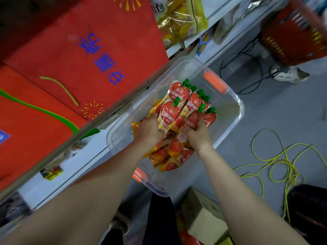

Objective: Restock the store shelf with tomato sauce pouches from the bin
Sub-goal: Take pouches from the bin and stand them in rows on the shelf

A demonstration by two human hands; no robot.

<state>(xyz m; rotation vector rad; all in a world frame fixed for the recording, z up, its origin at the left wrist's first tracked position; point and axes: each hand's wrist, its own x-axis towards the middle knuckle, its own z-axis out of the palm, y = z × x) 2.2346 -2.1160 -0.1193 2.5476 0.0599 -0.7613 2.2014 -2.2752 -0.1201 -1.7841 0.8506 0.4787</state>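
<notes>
— Where's the sauce?
— Right of the shelf: left hand curls round a fan of pouches, right hand grips its other edge, low in the clear bin.
— Risk?
— Slick film (so many at once): outer pouches may slide out.

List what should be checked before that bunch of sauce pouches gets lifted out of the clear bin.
1. Left hand holds the bunch of pouches: ok.
2. Right hand holds the bunch's other side: ok.
3. Every pouch is firmly caught in the grip: cannot tell.
4. Bin is open, with no lid in the way: ok.
5. Free spot on the shelf for them: cannot tell.
</notes>
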